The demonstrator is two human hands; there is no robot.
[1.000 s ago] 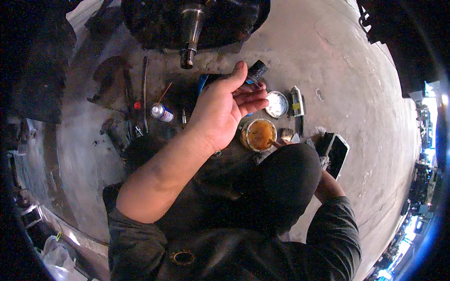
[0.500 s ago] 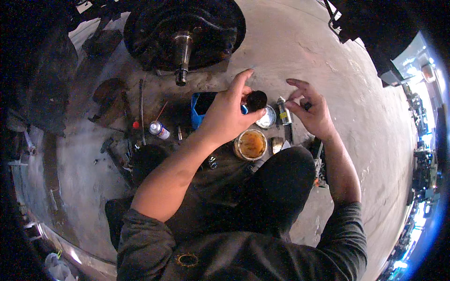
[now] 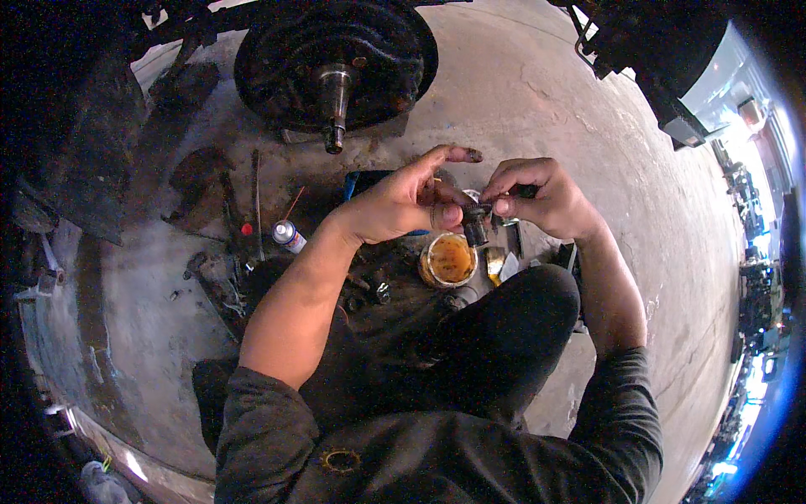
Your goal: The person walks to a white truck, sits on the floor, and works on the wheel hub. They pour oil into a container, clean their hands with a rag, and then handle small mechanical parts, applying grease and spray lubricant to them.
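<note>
My left hand (image 3: 403, 202) is closed around a small dark cylindrical metal part (image 3: 475, 228), pinched between thumb and fingers with its index finger stretched out above. Against the top of that part, the thumb and fingertips of my right hand (image 3: 546, 202) press together. Something small and dark shows in the right hand's grip, too unclear to name. Below the hands stands an open tub of amber grease (image 3: 449, 262). Behind my left hand, a blue container (image 3: 356, 180) is partly covered.
Ahead, a stub axle (image 3: 334, 105) juts from a large dark round plate (image 3: 269, 76). To the left are a spray can (image 3: 289, 237), a red cap (image 3: 246, 228) and a long thin rod (image 3: 257, 197). My bent knee (image 3: 537, 311) rises beside the tub.
My right hand has moved left to meet the left hand. The dark part in my left hand has tilted and come nearer, its side now showing instead of its round end.
</note>
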